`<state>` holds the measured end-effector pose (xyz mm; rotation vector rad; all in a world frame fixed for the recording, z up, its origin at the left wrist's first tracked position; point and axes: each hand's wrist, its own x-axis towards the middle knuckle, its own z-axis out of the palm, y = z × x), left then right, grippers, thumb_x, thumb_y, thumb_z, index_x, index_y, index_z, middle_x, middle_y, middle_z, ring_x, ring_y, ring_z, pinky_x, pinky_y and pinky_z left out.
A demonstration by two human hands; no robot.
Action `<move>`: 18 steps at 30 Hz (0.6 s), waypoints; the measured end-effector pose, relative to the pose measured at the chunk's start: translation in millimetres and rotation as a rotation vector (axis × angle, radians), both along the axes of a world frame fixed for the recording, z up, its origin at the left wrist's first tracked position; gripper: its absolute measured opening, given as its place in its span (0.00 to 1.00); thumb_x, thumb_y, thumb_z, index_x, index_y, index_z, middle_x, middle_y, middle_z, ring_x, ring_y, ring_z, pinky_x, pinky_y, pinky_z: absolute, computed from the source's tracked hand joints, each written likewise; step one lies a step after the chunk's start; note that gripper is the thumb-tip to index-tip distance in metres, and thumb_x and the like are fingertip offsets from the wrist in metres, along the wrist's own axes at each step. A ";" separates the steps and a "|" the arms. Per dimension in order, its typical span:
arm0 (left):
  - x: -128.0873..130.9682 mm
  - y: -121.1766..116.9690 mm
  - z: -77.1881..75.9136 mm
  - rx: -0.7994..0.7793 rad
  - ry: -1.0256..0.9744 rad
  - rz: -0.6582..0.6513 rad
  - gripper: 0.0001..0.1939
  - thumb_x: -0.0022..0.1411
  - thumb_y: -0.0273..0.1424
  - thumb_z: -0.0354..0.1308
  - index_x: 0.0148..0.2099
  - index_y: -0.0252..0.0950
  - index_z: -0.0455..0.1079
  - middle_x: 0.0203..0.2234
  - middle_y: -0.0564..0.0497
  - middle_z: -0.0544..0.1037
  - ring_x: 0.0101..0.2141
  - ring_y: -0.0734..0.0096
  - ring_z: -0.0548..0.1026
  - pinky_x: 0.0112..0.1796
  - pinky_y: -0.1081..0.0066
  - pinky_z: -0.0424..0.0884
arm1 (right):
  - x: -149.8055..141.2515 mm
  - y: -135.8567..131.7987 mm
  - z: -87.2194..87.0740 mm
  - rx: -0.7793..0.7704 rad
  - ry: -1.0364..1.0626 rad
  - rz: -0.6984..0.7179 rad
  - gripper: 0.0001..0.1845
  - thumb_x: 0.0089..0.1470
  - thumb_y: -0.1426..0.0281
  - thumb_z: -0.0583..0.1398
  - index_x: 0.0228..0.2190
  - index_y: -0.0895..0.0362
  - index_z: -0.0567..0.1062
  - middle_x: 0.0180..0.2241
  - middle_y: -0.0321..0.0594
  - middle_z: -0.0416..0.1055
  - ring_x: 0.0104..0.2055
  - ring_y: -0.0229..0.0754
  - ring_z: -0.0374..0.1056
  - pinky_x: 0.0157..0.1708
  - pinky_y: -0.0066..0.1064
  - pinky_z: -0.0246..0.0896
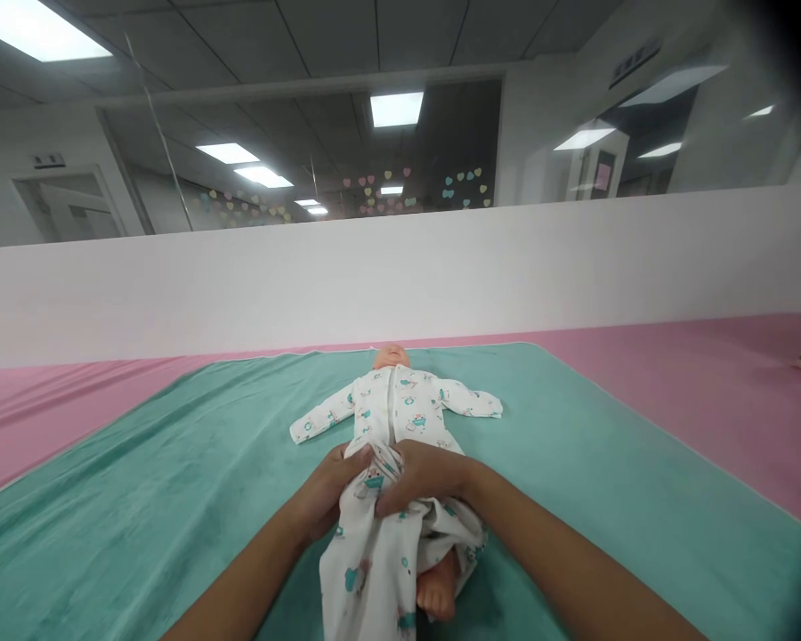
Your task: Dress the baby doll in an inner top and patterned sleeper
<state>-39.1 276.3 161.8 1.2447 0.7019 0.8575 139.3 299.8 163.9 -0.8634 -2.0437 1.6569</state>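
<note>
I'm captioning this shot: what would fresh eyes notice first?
The eye goes first to the baby doll lying face up at the centre of a teal blanket, dressed in a white printed sleepsuit. Over its legs, the left hand and right hand gather the suit's lower half, with a bare doll foot showing beneath. Farther off, pastel heart stickers dot the glass above the white wall.

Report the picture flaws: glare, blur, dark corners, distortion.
Head view: the ceiling light panel glares white; the top-right corner fades into a dark smudge; wide-angle bending curves the teal blanket; the left hand, right hand and printed sleepsuit look fairly sharp.
</note>
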 end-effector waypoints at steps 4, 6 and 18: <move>-5.5 0.1 6.9 0.159 0.264 -0.092 0.16 0.53 0.40 0.59 0.34 0.29 0.71 0.24 0.50 0.72 0.25 0.74 0.66 0.27 0.76 0.60 | 2.3 6.6 -14.7 -0.081 0.266 -0.147 0.11 0.36 0.75 0.63 0.28 0.59 0.74 0.27 0.34 0.69 0.29 0.36 0.63 0.32 0.29 0.58; -7.9 -0.9 11.5 0.217 0.382 -0.175 0.14 0.49 0.37 0.63 0.32 0.30 0.72 0.24 0.52 0.71 0.25 0.76 0.64 0.26 0.77 0.57 | 3.7 7.3 -17.0 -0.150 0.395 -0.132 0.12 0.37 0.77 0.61 0.29 0.59 0.73 0.26 0.34 0.68 0.29 0.36 0.63 0.31 0.28 0.58; -3.2 0.5 4.5 0.036 -0.001 -0.063 0.18 0.57 0.35 0.56 0.47 0.29 0.69 0.34 0.42 0.75 0.32 0.65 0.72 0.34 0.70 0.65 | 5.6 9.2 -8.8 -0.190 0.441 -0.077 0.24 0.40 0.59 0.65 0.37 0.59 0.70 0.31 0.37 0.69 0.33 0.38 0.64 0.33 0.28 0.57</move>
